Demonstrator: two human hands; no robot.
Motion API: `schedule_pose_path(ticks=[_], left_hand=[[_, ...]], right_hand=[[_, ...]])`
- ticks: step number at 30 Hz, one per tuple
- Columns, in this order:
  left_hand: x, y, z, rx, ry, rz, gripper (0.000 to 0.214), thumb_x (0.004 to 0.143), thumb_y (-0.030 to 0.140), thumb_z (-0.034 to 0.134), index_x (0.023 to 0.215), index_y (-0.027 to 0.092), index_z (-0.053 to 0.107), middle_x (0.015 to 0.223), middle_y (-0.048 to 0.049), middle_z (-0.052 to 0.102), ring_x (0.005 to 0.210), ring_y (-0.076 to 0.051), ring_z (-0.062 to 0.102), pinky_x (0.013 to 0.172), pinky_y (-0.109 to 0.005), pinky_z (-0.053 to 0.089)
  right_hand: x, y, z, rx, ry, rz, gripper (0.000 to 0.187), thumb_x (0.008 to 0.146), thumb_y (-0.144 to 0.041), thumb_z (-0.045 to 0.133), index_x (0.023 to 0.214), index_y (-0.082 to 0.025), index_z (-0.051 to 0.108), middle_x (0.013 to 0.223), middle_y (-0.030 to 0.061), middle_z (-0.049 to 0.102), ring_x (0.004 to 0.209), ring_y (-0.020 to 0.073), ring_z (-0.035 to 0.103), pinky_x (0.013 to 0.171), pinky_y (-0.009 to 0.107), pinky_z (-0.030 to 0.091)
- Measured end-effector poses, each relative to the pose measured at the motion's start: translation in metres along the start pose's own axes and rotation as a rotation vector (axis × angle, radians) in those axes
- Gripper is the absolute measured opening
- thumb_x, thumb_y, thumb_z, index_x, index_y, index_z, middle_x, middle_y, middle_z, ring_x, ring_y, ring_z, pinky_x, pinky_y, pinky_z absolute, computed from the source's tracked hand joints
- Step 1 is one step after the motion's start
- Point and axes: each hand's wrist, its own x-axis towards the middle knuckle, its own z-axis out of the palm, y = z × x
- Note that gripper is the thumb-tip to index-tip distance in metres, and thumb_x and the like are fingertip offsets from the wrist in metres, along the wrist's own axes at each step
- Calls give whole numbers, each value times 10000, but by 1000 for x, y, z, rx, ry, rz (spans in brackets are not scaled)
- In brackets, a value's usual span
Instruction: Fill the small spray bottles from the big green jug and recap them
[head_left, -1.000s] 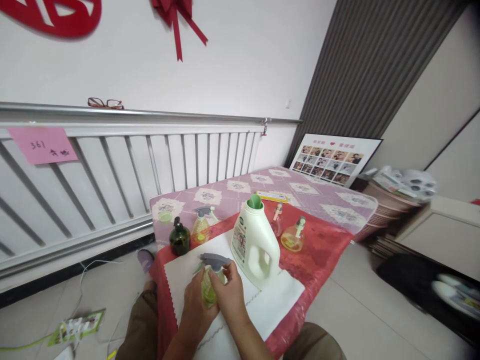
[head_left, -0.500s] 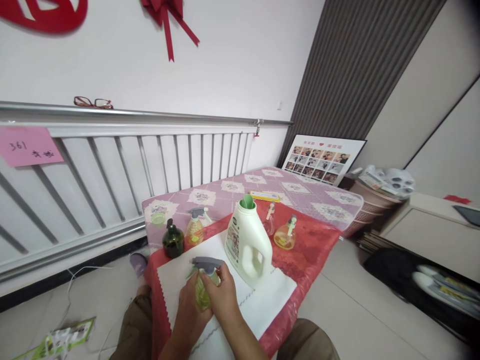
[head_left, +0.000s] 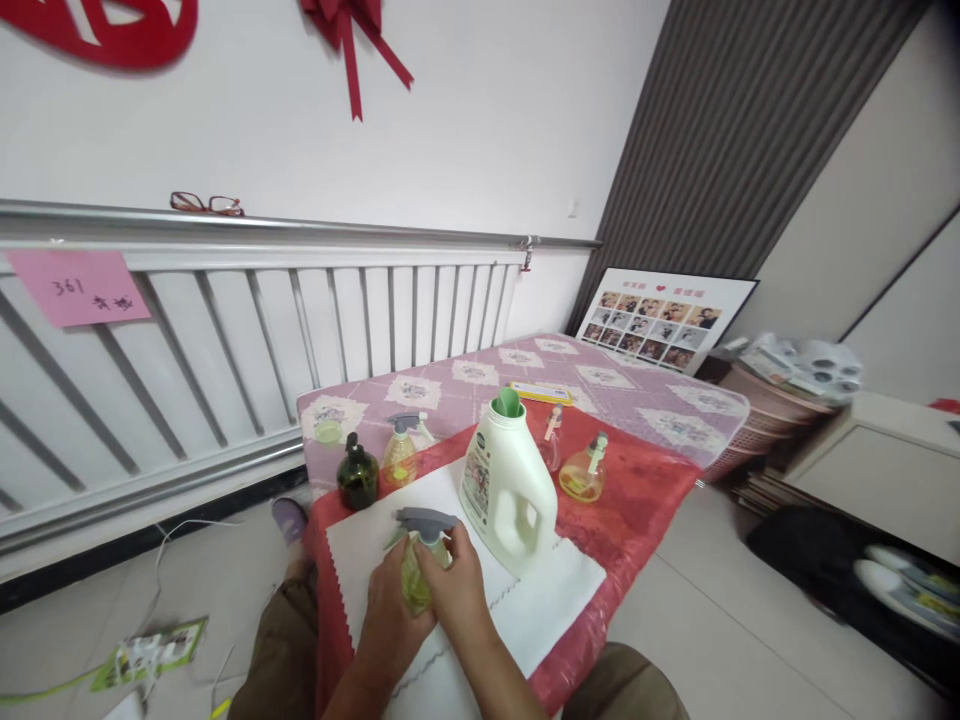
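Note:
Both my hands wrap a small yellow-green spray bottle with a grey trigger head [head_left: 421,540], standing on a white cloth [head_left: 525,610]. My left hand [head_left: 391,608] grips the bottle's body from the left. My right hand [head_left: 456,590] closes round its neck, just under the grey head. Just right of them stands a large white detergent jug [head_left: 510,490] with a green funnel in its mouth.
On the red cloth [head_left: 637,500] behind stand a dark green pump bottle [head_left: 358,478], a yellow spray bottle [head_left: 401,455], a round amber spray bottle [head_left: 583,472] and a small pink one [head_left: 552,440]. A white slatted rail [head_left: 225,330] runs along the left. Baskets and a photo board sit right.
Only the view has shifted slightly, left and then back. Both hands stay on the spray bottle in the same place.

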Motion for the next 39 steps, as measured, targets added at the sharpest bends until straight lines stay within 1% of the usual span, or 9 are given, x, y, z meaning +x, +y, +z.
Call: schedule_pose_path(ticks=[4, 8, 10, 14, 18, 22, 27, 35, 39], left_hand=[[0, 0, 1, 25, 17, -8, 752, 724, 327, 626, 1380, 192, 285, 1316, -155, 511, 1203, -320, 510, 977, -508, 432], [-1, 0, 3, 61, 35, -1, 736, 738, 337, 615, 1377, 175, 287, 1322, -161, 508, 1217, -320, 500, 988, -508, 420], [-1, 0, 4, 71, 43, -1, 716, 744, 322, 605, 1371, 168, 296, 1324, -159, 507, 1226, -312, 493, 1001, -495, 410], [-1, 1, 4, 53, 15, -25, 752, 715, 315, 626, 1371, 162, 291, 1318, -161, 511, 1221, -311, 493, 1013, -477, 400], [-1, 2, 2, 37, 0, -53, 753, 713, 309, 629, 1365, 159, 284, 1335, -161, 491, 1232, -307, 479, 1026, -476, 379], [1, 5, -1, 15, -23, -85, 743, 709, 298, 626, 1362, 176, 293, 1328, -138, 499, 1221, -297, 488, 1029, -464, 374], [1, 7, -2, 9, -25, -87, 740, 698, 278, 628, 1353, 163, 304, 1321, -145, 504, 1224, -298, 482, 1037, -467, 362], [3, 8, -3, 6, -11, -80, 737, 704, 279, 627, 1360, 179, 306, 1308, -135, 513, 1213, -290, 491, 1029, -464, 376], [5, 11, -5, 0, -11, -78, 729, 689, 297, 650, 1340, 174, 348, 1286, -133, 531, 1197, -297, 504, 1024, -471, 382]], right_hand=[[1, 1, -3, -23, -39, -40, 134, 747, -227, 596, 879, -237, 616, 928, 16, 671, 926, 204, 621, 874, 349, 468], [2, 3, -2, -15, -47, -3, 307, 727, -242, 630, 1030, -237, 580, 1065, 40, 671, 951, 211, 633, 858, 351, 486], [3, 5, -1, -20, -24, 21, 342, 711, -263, 661, 1037, -234, 564, 1025, 36, 691, 905, 209, 649, 816, 343, 503], [3, 6, -1, -55, -9, 10, 183, 734, -307, 650, 887, -235, 580, 857, 8, 693, 813, 205, 640, 754, 337, 502], [2, 3, -2, -72, -34, -32, 140, 752, -282, 612, 885, -237, 602, 926, 19, 684, 913, 216, 621, 843, 357, 471], [2, 1, -1, -55, -37, -5, 285, 744, -280, 629, 1018, -239, 562, 1033, 35, 679, 927, 208, 637, 830, 350, 491], [3, 3, -1, -70, -5, -3, 170, 726, -295, 645, 865, -237, 568, 821, -2, 679, 784, 197, 630, 742, 340, 497], [2, 2, -2, -64, -27, -28, 228, 726, -296, 637, 940, -234, 590, 1013, 42, 686, 904, 213, 632, 794, 347, 496], [4, 1, -3, -85, -38, -8, 175, 737, -321, 641, 876, -228, 589, 856, 23, 689, 798, 206, 631, 744, 350, 504]])
